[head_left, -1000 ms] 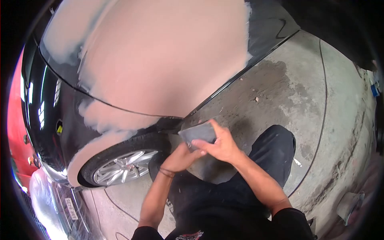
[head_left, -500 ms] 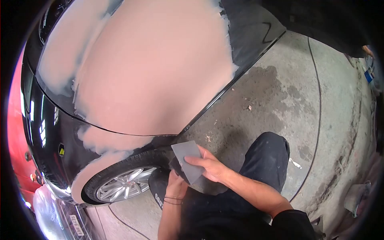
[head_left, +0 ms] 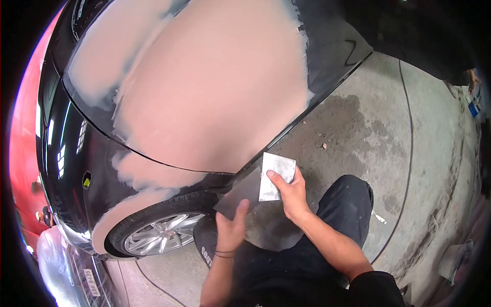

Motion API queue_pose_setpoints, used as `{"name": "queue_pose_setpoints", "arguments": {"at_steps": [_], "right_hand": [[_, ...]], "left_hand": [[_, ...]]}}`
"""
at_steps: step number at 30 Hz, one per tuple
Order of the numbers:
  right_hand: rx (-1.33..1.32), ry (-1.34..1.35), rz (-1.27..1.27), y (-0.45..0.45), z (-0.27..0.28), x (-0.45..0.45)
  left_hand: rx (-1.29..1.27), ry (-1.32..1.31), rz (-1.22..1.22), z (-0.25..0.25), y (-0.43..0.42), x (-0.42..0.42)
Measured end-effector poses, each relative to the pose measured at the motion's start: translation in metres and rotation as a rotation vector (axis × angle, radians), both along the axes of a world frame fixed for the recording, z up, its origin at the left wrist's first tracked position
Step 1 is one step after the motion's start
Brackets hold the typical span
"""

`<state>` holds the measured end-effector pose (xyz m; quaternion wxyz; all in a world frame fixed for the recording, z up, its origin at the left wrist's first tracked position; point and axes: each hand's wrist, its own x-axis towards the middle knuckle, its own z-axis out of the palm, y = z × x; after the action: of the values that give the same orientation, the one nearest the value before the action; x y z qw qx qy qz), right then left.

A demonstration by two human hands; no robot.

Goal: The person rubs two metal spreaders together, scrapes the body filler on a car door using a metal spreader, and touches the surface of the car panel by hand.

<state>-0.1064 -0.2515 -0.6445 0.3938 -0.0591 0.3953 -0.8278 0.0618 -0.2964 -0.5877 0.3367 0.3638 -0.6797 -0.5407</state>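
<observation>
My left hand (head_left: 231, 227) grips a dark grey sheet of sandpaper (head_left: 241, 190) by its lower end, thumb on top. In my right hand (head_left: 294, 192) is a flat, pale rectangular pad (head_left: 276, 166) with grey smudges, pinched under the thumb. The pad's left edge meets or overlaps the sandpaper's right end; whether they touch is unclear. Both are held above my lap, close to the black car's door (head_left: 204, 87), which carries a broad patch of pinkish filler. Filler also covers part of the fender (head_left: 148, 171) above the wheel (head_left: 163, 233).
A dark cable (head_left: 409, 148) runs along the stained concrete floor (head_left: 378, 148) at right. Another person's hand (head_left: 474, 79) shows at the far right edge. A pale bucket-like container (head_left: 454, 261) stands lower right. A red panel (head_left: 25, 169) lies beyond the car at left.
My hands have moved up and slightly apart. The piece in my right hand now shows a pale face instead of grey, and more of the dark sandpaper is visible. The view has shifted slightly.
</observation>
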Motion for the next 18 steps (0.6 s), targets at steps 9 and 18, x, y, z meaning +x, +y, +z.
{"name": "queue_pose_setpoints", "arguments": {"at_steps": [9,18], "right_hand": [[0.174,0.707,0.291,0.034,0.031,0.021],[-0.035,0.549,0.199,0.035,0.023,-0.021]], "left_hand": [[0.116,-0.214,-0.453,-0.019,-0.007,0.024],[0.498,-0.295,-0.505,-0.036,-0.006,0.034]]}}
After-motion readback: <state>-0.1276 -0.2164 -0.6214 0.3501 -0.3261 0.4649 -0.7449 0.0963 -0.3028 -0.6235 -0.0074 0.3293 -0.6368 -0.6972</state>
